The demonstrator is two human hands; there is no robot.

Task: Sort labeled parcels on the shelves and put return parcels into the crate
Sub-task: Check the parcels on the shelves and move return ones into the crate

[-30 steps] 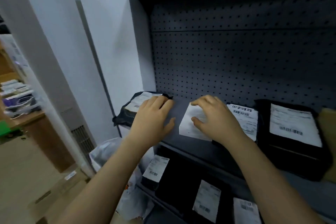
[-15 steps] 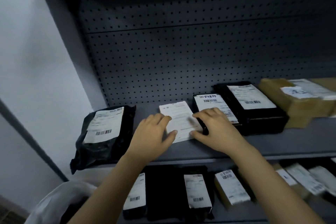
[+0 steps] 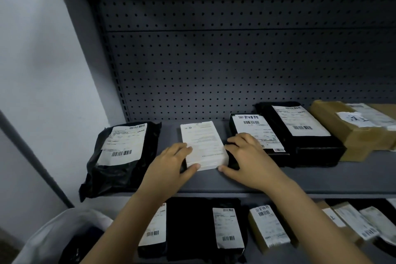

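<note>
A flat white parcel (image 3: pixel 202 141) with a printed label lies in the middle of the upper grey shelf (image 3: pixel 321 180). My left hand (image 3: pixel 170 164) holds its left front corner, fingers along the side and thumb on the front edge. My right hand (image 3: pixel 249 156) grips the right front corner, with the thumb at the front and curled fingers against the right side. To the left lies a black bag parcel (image 3: pixel 122 154) with a white barcode label, overhanging the shelf's edge. No crate is in view.
Right of the white parcel sit two black labeled parcels (image 3: pixel 255 128) (image 3: pixel 300 124) and a brown cardboard box (image 3: pixel 351 128). The lower shelf holds several labeled parcels (image 3: pixel 227 227). A white plastic bag (image 3: pixel 53 236) stands at bottom left. A pegboard backs the shelf; a wall is at left.
My left hand left the black bag parcel and came to the white parcel's left side. Both hands now hold the white parcel. The view swung right along the shelf.
</note>
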